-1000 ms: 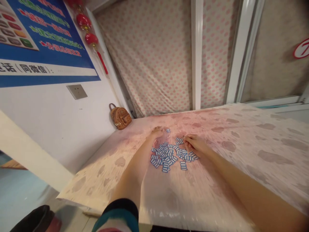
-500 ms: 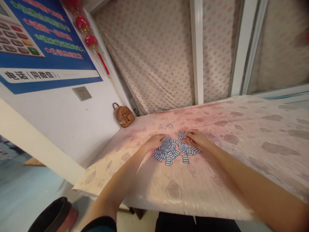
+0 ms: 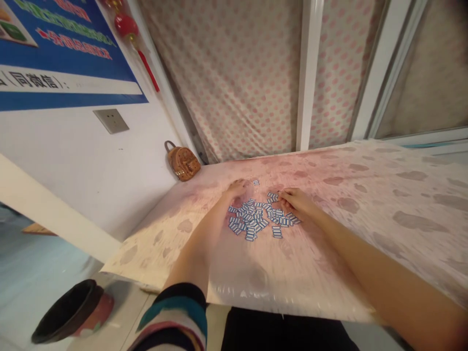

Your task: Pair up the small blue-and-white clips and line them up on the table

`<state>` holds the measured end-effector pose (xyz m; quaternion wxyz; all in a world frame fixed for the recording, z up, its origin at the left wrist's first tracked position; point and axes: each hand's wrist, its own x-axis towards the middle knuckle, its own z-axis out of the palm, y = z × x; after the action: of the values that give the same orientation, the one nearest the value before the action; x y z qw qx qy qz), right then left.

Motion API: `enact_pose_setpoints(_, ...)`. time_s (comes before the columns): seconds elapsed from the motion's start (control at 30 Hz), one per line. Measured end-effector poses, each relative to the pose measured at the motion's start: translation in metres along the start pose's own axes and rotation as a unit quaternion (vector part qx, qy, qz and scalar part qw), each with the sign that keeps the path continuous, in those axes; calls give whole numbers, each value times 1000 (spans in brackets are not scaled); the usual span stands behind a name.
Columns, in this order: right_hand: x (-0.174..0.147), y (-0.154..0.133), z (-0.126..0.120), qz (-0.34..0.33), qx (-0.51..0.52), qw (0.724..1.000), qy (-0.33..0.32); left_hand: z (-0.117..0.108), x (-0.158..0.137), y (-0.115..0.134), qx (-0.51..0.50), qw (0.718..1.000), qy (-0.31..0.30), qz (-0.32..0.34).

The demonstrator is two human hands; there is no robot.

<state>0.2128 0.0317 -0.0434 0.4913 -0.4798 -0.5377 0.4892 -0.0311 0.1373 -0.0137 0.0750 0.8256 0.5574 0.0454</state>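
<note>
Small white cards with blue stripes lie in a loose pile (image 3: 252, 219) on the cloth-covered table. My left hand (image 3: 237, 186) reaches past the pile's far left side, palm down, fingers stretched out on the cloth. Just right of its fingertips is a single striped card (image 3: 256, 182). On the far right of the pile, my right hand (image 3: 291, 198) has thumb and fingers pinched at the edge of a few small striped cards (image 3: 272, 197), which stick out to its left. One more striped card (image 3: 277, 232) lies at the pile's near right.
A small brown backpack-shaped bag (image 3: 183, 162) leans against the wall at the table's back left corner. Patterned curtains (image 3: 241, 73) hang behind the table (image 3: 365, 234). A dark-rimmed bin (image 3: 69, 312) stands on the floor at the lower left.
My left hand has moved from the pile's left edge away from me, over where a lone card lay; that card no longer shows. My right hand stays by the same cards. The view has shifted slightly.
</note>
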Motion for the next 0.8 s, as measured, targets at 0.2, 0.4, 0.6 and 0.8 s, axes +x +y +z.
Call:
enact_pose_setpoints(0.2,-2,-5,2,3,-6,1000,1,10,-27,1,18,999,-18,23)
enact_pose_setpoints(0.4,-4,-8,1,-4,-25,1000,1,12,-70,15,22,998,-18,55)
enact_pose_setpoints(0.6,-3,-7,2,-1,-26,1000,-6,8,-102,19,-20,992,-4,125)
enact_pose_setpoints(0.8,0,0,1,-27,-27,999,10,0,-35,34,13,999,-16,28)
